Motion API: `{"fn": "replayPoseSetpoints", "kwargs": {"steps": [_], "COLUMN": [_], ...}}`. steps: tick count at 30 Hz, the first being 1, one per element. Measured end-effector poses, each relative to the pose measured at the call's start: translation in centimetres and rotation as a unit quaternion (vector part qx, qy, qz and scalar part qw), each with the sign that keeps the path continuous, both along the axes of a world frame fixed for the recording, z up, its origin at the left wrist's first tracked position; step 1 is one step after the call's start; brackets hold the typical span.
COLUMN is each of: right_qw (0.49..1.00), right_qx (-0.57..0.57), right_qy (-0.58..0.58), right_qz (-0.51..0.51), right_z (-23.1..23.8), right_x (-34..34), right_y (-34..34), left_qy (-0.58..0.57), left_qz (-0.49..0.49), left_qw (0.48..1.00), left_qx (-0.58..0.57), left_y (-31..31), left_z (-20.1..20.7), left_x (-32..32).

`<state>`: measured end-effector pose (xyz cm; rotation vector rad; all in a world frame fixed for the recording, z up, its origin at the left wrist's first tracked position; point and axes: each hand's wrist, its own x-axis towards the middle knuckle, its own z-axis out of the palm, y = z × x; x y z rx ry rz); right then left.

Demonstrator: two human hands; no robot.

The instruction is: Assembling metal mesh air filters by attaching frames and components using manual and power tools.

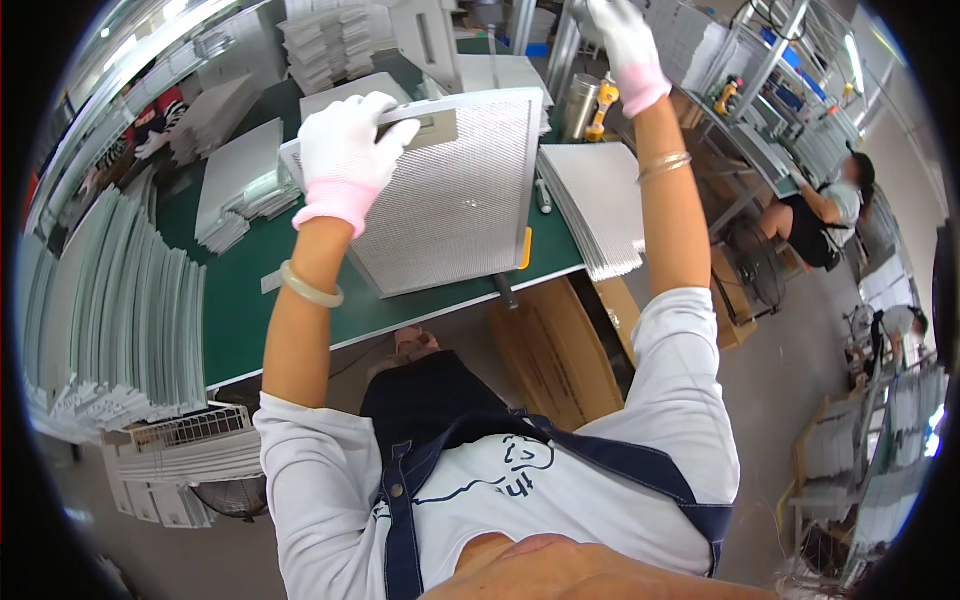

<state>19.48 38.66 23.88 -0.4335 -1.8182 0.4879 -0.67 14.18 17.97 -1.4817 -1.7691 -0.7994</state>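
Note:
My left hand [350, 145], in a white glove with a pink cuff, grips the upper left edge of a framed metal mesh filter panel [455, 205]. Its thumb lies over a tan plate at that edge. The panel is tilted up on the green bench, below a light grey machine [425, 45]. High at the right, my gloved right hand [622, 45] is raised beside a metal post, away from the panel. Motion smears its fingers, and I cannot make out whether they hold anything. A black handle [506, 291] sticks out under the panel's lower edge.
Flat panels [595, 205] lie stacked on the bench's right, near a yellow power tool [603, 105] and a steel tumbler [580, 105]. Upright panels [140, 300] crowd the left. A cardboard box [555, 350] stands underneath. A co-worker [825, 210] sits far right.

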Motion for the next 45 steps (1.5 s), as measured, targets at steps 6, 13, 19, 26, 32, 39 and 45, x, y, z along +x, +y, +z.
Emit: {"fn": "replayPoseSetpoints", "kwargs": {"steps": [6,13,19,26,32,39,45], "right_qw": [0.821,0.682,0.739,0.817,0.910,0.894,0.784], "right_qx": [-0.157,-0.091,-0.105,-0.299,-0.309,-0.441,-0.567], "right_qy": [-0.530,-0.692,-0.592,-0.443,-0.243,-0.048,-0.002], "right_qz": [-0.144,-0.218,-0.304,-0.215,-0.131,0.056,0.250], "right_z": [-15.6,-24.0,-28.5,-25.7,-25.4,-24.7,-26.6], "right_x": [1.9,-2.3,-4.0,-1.1,1.7,4.8,3.6], "right_y": [0.0,-0.3,2.0,-1.4,-6.9,-12.4,-16.4], "left_qy": [-0.082,-0.150,-0.289,-0.616,-0.894,-0.875,-0.912], "left_qz": [-0.071,-0.162,-0.016,-0.011,0.034,-0.183,-0.258], "left_qw": [0.991,0.974,0.952,0.758,0.323,0.223,0.260], "left_qx": [-0.077,-0.050,0.100,0.214,0.307,0.388,0.186], "left_y": [-0.5,-2.5,-13.5,-21.6,-24.8,-18.1,-11.0], "left_z": [1.6,1.4,1.4,-12.4,-24.8,-28.7,-29.9], "left_x": [0.1,-0.5,-7.8,-10.0,-3.3,5.4,8.3]}}
